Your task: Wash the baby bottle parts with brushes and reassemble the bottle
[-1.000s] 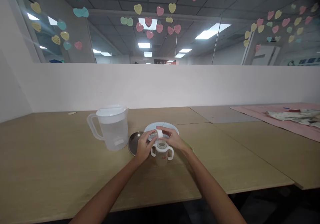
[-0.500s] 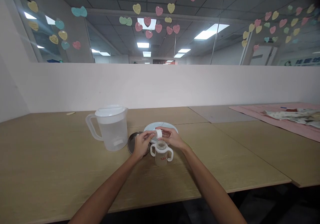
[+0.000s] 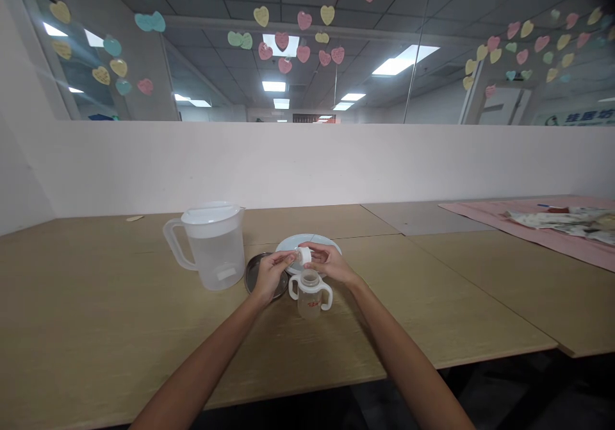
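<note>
A white bottle collar [image 3: 304, 256] is held on its side just above an open baby bottle. My left hand [image 3: 271, 275] pinches its left side, where a small translucent part, likely the teat, shows between the fingertips. On the other side, my right hand [image 3: 329, 263] has its fingers curled around the collar's right edge. The clear baby bottle [image 3: 310, 303] stands upright below my hands, with two white handles and red print on its front. Its mouth is uncovered. What my right fingertips do inside the collar is partly hidden.
A lidded translucent pitcher [image 3: 218, 254] stands to the left. Behind my hands lie a white plate [image 3: 288, 244] and a round metal dish [image 3: 254, 282], partly covered by my left hand. A pink cloth [image 3: 475, 215] with items on it lies far right.
The collar has tipped very slightly between my fingers. Both hands and the bottle stay almost where they were.
</note>
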Demonstrator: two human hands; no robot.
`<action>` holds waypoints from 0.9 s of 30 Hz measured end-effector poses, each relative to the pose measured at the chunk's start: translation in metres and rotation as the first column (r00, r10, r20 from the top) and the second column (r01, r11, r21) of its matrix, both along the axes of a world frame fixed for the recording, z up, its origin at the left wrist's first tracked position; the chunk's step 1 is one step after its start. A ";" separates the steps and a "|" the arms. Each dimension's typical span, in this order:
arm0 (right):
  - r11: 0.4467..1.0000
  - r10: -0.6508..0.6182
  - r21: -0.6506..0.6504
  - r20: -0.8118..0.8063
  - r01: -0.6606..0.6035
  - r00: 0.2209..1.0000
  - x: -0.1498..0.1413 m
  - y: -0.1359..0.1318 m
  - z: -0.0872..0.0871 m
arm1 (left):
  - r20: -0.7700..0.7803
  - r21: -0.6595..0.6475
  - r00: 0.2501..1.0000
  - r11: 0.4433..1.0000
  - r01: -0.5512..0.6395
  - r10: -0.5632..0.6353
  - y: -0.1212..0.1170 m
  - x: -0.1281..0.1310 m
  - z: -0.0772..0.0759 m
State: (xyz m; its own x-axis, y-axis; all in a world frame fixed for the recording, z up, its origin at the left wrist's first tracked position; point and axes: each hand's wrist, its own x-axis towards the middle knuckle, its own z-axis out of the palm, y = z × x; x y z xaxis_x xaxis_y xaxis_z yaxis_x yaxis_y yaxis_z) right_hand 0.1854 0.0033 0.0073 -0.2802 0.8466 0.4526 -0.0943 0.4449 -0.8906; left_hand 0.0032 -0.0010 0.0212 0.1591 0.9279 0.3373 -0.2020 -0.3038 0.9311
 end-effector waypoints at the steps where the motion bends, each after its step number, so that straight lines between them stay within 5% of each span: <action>1: 1.000 0.004 -0.002 0.002 -0.004 1.000 0.000 0.000 0.000 | 0.012 -0.010 1.000 1.000 0.008 -0.007 0.001 0.000 -0.001; 21: 0.999 0.012 -0.040 -0.084 -0.015 0.996 -0.007 -0.008 0.008 | 0.227 -0.148 0.966 0.976 0.158 -0.122 0.006 0.004 -0.009; 27: 0.993 -0.116 -0.068 -0.275 0.101 0.954 0.002 -0.006 0.012 | 0.318 -0.200 0.948 0.979 0.050 0.017 0.024 -0.006 -0.003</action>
